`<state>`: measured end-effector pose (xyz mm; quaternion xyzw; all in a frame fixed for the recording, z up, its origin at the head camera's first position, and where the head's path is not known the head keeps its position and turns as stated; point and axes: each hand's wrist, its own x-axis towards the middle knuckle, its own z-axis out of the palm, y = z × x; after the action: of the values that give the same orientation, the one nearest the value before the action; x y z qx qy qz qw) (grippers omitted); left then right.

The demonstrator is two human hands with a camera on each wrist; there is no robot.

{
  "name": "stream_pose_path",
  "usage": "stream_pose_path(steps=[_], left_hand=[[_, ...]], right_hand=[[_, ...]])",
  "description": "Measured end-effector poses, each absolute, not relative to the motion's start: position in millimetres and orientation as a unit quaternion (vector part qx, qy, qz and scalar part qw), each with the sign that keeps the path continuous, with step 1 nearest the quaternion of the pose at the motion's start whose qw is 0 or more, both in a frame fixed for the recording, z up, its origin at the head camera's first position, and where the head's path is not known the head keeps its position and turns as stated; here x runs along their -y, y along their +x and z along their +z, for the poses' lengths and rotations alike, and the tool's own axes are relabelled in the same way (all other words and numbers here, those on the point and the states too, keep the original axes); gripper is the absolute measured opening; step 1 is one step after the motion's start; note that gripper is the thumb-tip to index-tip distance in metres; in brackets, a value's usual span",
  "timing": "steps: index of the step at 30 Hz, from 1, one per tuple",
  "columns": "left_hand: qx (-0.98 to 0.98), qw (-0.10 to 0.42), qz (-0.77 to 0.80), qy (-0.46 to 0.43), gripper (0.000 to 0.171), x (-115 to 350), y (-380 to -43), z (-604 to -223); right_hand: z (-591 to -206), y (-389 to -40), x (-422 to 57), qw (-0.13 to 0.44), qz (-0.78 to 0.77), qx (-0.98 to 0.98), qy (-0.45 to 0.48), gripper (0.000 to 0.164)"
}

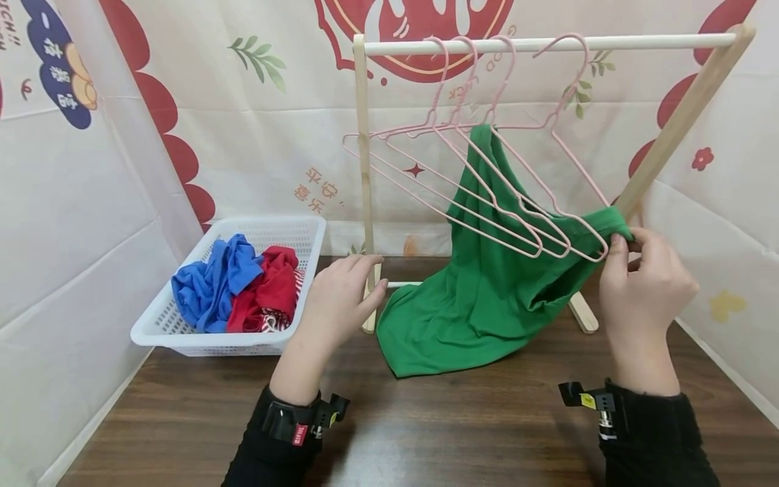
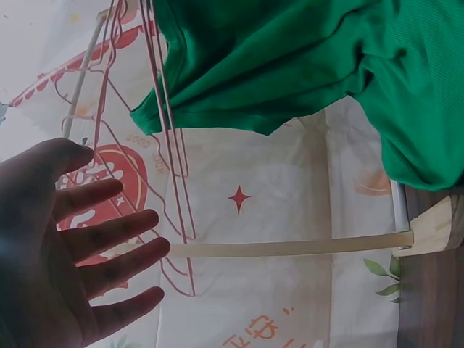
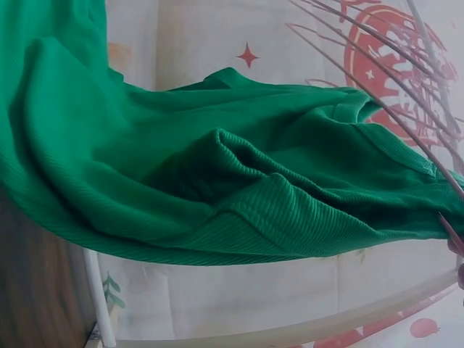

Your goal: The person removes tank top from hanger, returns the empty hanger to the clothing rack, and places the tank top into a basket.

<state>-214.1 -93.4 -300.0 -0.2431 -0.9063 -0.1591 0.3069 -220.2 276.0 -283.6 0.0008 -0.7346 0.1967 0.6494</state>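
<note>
A green top (image 1: 468,304) hangs partly on a pink wire hanger on the rack, its lower part draped down onto the table. At the right end of the hanger my right hand (image 1: 645,284) pinches a shoulder of the top between thumb and fingers. Only the fingertips of that hand show at the edge of the right wrist view, where folds of the green top (image 3: 167,159) fill the middle. My left hand (image 1: 337,297) is in the air before the rack's left post, holding nothing. Its fingers (image 2: 119,235) are spread in the left wrist view.
Several pink hangers (image 1: 438,67) hang from the white rod (image 1: 657,42) of the wooden rack. A white basket (image 1: 146,331) on the left contains blue cloth (image 1: 213,277) and red cloth (image 1: 276,281). Printed curtains stand behind and beside the dark wooden table (image 1: 456,433).
</note>
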Motion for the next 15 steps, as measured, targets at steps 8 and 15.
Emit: stream_pose_path(steps=[8, 15], left_hand=[[0.892, 0.327, -0.183, -0.253, 0.029, 95.4, -218.9, -300.8], [0.884, 0.334, -0.215, -0.247, 0.024, 99.7, -219.8, -300.9]], right_hand=[[-289.4, -222.8, -284.3, 0.630, 0.215, 0.746, 0.000, 0.022], [-292.6, -220.8, -289.1, 0.613, 0.224, 0.758, 0.000, 0.020]])
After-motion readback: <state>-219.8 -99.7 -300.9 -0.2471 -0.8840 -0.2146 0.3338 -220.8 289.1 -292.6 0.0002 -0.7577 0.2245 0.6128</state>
